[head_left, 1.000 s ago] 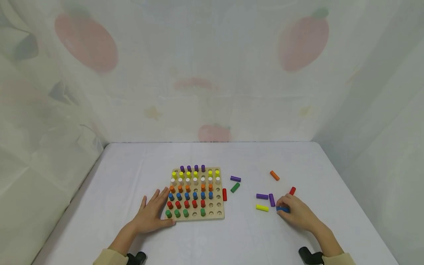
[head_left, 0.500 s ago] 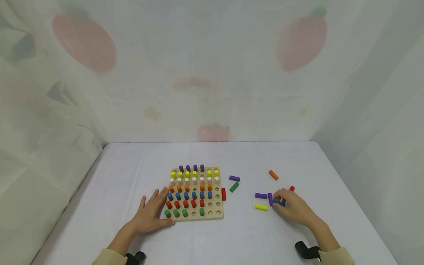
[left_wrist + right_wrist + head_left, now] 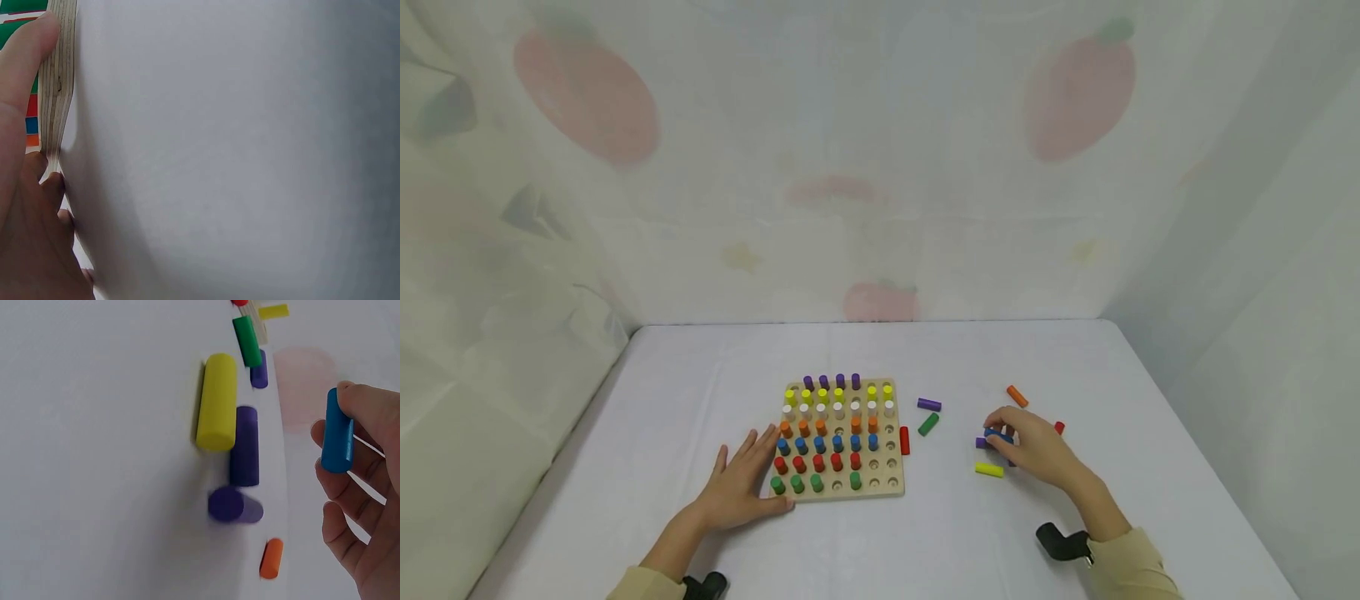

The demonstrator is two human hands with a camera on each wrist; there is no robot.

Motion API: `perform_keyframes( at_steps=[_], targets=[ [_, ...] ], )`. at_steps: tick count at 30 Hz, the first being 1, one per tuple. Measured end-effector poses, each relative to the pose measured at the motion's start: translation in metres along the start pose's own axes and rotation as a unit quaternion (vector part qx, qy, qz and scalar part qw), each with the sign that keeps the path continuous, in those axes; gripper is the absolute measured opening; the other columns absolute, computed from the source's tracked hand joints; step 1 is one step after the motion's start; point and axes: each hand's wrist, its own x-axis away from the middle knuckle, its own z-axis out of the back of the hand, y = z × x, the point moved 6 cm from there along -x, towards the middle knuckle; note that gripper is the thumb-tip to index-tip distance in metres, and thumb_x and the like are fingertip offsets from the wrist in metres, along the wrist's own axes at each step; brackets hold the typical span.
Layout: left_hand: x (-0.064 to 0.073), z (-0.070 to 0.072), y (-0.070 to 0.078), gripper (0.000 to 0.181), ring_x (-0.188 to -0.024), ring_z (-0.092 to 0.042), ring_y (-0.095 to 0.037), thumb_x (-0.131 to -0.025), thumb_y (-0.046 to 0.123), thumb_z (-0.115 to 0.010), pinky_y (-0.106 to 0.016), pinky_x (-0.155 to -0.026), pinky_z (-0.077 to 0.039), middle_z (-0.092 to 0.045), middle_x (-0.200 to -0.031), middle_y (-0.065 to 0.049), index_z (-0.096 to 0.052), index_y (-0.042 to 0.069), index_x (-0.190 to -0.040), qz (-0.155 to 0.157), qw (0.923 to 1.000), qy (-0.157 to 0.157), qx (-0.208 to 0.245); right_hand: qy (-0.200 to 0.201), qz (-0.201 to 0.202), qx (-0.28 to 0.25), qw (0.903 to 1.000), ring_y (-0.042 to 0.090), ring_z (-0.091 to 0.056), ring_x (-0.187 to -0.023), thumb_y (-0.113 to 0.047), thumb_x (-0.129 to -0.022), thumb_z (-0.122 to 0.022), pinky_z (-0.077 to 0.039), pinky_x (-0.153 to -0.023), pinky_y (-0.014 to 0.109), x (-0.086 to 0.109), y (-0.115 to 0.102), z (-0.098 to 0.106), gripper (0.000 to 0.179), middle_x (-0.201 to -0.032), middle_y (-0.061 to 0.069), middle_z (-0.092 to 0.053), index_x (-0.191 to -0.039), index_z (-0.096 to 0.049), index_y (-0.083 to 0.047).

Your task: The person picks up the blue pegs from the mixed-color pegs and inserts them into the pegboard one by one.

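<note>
A wooden pegboard [image 3: 872,492] with upright coloured pegs in rows stands left of the table's middle. My left hand [image 3: 739,487] lies spread at its near left corner, fingers along the left side; in the left wrist view the thumb [image 3: 25,53] touches the board's edge [image 3: 57,87]. My right hand [image 3: 1033,443] pinches a blue peg [image 3: 337,434] between thumb and fingers, raised over the loose pegs at the right. Below it lie a yellow peg [image 3: 217,403] and two purple pegs, one lengthwise [image 3: 246,447] and one end-on [image 3: 228,505], partly covered in the head view.
An orange peg [image 3: 1017,396] and a red peg [image 3: 1059,427] lie beyond and beside the right hand. Nearer the board are a purple peg [image 3: 929,404], a green peg [image 3: 928,424] and a red peg [image 3: 904,440] close against its right side. White cloth [image 3: 880,167] hangs behind the table.
My right hand has picked up the blue peg from the table and carried it left and away from me, over the purple pegs. My left hand stays at the board.
</note>
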Motion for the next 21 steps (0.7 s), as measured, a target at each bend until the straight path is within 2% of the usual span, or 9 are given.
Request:
perform_keyframes(
  at_steps=[2,12,17,21],
  targets=[
    [0.0,-0.001,-0.001,0.108,-0.139,-0.013,-0.039,-0.063,0.068,-0.068,-0.069,-0.102,0.003,-0.022,-0.153,-0.008,-0.024,0.015,-0.147,0.001,1.0,0.0,-0.002,-0.002,0.008,-0.006,0.9999,0.003,-0.05,-0.077,-0.015,-0.08,-0.071,-0.048,-0.063,0.017,-0.005,-0.004,-0.003,0.023,-0.089,-0.015,-0.059,-0.102,-0.064,-0.013],
    [-0.001,0.001,0.001,0.109,-0.139,-0.013,-0.039,-0.063,0.067,-0.068,-0.069,-0.102,0.002,-0.022,-0.152,-0.009,-0.023,0.014,-0.147,-0.002,1.0,0.003,-0.005,0.02,0.04,-0.025,0.9987,0.003,-0.056,-0.08,-0.012,-0.082,-0.069,-0.053,-0.071,0.028,-0.027,-0.019,-0.014,0.025,-0.095,-0.011,-0.064,-0.106,-0.064,-0.016],
    [-0.001,0.001,0.0,0.109,-0.139,-0.013,-0.039,-0.064,0.067,-0.068,-0.069,-0.102,0.002,-0.022,-0.152,-0.009,-0.024,0.014,-0.147,0.0,1.0,0.001,-0.007,0.016,0.039,-0.026,0.9988,0.003,-0.057,-0.082,-0.014,-0.083,-0.068,-0.053,-0.073,0.026,-0.035,-0.025,-0.024,0.024,-0.097,-0.011,-0.064,-0.106,-0.063,-0.018],
    [-0.001,0.0,0.0,0.108,-0.139,-0.013,-0.039,-0.063,0.067,-0.068,-0.069,-0.102,0.003,-0.022,-0.152,-0.009,-0.024,0.014,-0.147,0.001,1.0,0.0,-0.006,0.008,0.033,-0.048,0.9983,0.004,-0.058,-0.082,-0.014,-0.083,-0.068,-0.053,-0.074,0.025,-0.041,-0.031,-0.032,0.023,-0.097,-0.009,-0.065,-0.106,-0.063,-0.016]
  ],
)
